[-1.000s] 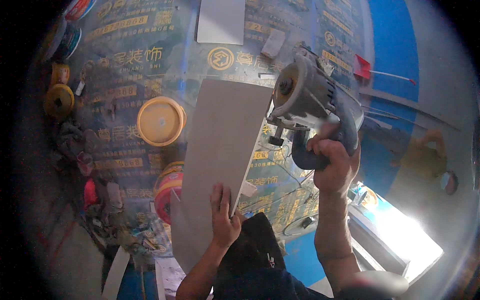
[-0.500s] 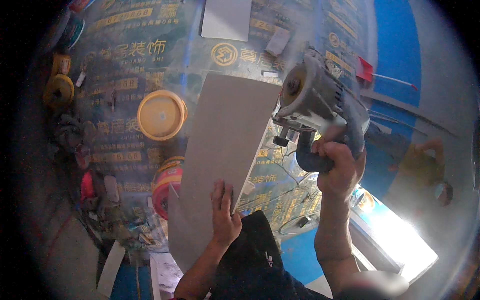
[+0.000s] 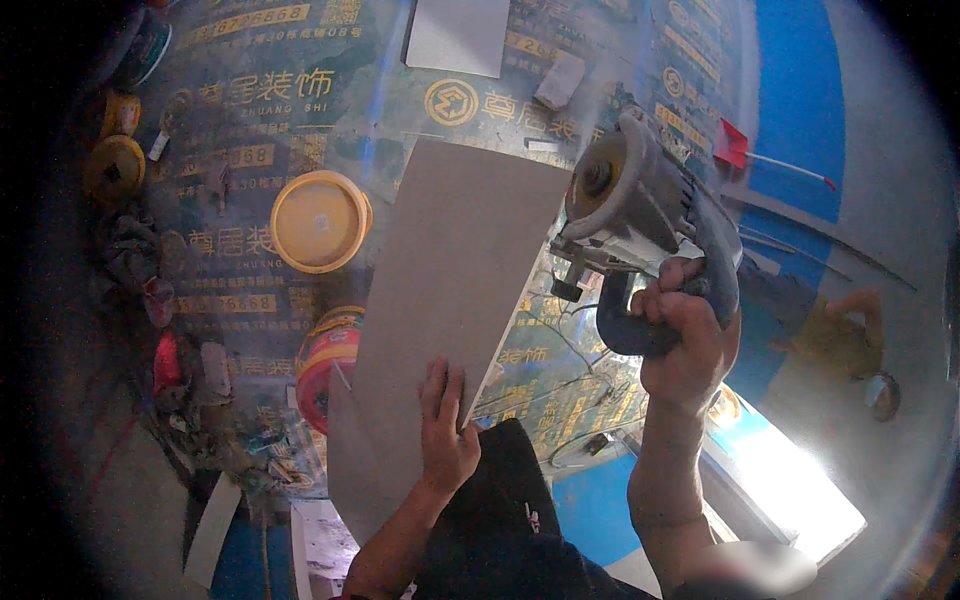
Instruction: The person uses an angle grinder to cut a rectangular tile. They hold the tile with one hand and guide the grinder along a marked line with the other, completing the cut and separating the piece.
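Observation:
My left hand holds a long grey tile near its lower right edge, fingers flat on the face and the thumb side at the edge. The tile lies at a slant in front of me, over another grey piece at its lower left. My right hand is wrapped round the rear handle of a handheld tile cutter. The cutter's round guard and base sit beside the tile's upper right edge; whether its blade touches the tile is hidden.
Yellow-lidded tub and pink bucket stand left of the tile. A pale tile lies at the far side. Printed floor film covers the ground. A red dustpan lies right, with cables and a bright light nearer.
My right hand and the cutter have shifted slightly right and nearer, and the cutter is turned a little. My left hand keeps its place on the tile.

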Demonstrator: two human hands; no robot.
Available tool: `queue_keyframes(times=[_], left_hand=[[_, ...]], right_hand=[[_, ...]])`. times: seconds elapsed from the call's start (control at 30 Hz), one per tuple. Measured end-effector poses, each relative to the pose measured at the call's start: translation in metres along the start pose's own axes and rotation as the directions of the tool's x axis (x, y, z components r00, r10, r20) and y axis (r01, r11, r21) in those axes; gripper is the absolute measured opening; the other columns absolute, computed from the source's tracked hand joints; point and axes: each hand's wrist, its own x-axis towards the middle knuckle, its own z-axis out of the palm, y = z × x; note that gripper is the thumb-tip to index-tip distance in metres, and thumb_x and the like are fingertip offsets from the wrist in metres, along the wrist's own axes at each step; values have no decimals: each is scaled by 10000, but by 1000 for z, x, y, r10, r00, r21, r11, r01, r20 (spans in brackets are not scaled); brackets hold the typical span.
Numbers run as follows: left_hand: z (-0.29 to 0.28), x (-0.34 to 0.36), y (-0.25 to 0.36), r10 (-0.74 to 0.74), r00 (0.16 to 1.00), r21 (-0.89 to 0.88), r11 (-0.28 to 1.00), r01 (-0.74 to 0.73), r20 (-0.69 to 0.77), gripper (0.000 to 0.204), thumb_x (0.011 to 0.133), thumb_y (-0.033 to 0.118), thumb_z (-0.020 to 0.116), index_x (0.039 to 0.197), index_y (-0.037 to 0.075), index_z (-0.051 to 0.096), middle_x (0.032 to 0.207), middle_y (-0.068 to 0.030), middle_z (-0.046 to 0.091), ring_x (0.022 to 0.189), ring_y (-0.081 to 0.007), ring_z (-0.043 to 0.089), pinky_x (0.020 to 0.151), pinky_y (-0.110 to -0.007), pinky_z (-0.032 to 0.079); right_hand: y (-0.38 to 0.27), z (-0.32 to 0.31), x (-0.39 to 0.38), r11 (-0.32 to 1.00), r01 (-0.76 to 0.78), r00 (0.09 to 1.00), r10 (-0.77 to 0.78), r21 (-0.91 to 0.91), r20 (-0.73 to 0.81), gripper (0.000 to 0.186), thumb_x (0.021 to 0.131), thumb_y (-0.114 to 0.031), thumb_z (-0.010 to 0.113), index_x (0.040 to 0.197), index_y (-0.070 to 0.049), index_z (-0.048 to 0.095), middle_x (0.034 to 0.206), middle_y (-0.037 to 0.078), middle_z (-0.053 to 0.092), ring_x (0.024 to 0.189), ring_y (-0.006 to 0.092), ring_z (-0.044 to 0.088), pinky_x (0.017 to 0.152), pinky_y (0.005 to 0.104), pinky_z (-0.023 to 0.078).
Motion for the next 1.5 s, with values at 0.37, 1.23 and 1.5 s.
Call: queue_keyframes(times=[0.37,1.23,1.5], left_hand=[[-2,0,1,-5,1000,-26,1000,6,18,748,724,-115,566,1441,0,385,1523,-238,309,1443,-411,249,1171,-527,168],[-2,2,-1,-10,999,37,999,9,37,641,810,53,481,1440,-26,386,1510,-271,336,1416,-452,286,1160,-521,216],[-3,2,-6,27,1000,-24,999,-27,1,596,881,166,521,1437,-10,398,1507,-264,344,1412,-447,296,1154,-519,230]], right_hand=[[-1,0,2,1000,-11,1000,10,5,10,251,684,8,554,934,22,546,814,92,509,622,172,484,620,354,463],[-11,6,1,998,-69,996,69,-6,-51,249,683,-2,592,927,28,555,798,102,530,629,193,534,623,336,470],[-8,7,-1,990,-3,1000,-1,-143,-27,305,679,20,549,984,26,531,860,106,512,656,190,494,644,362,467]])
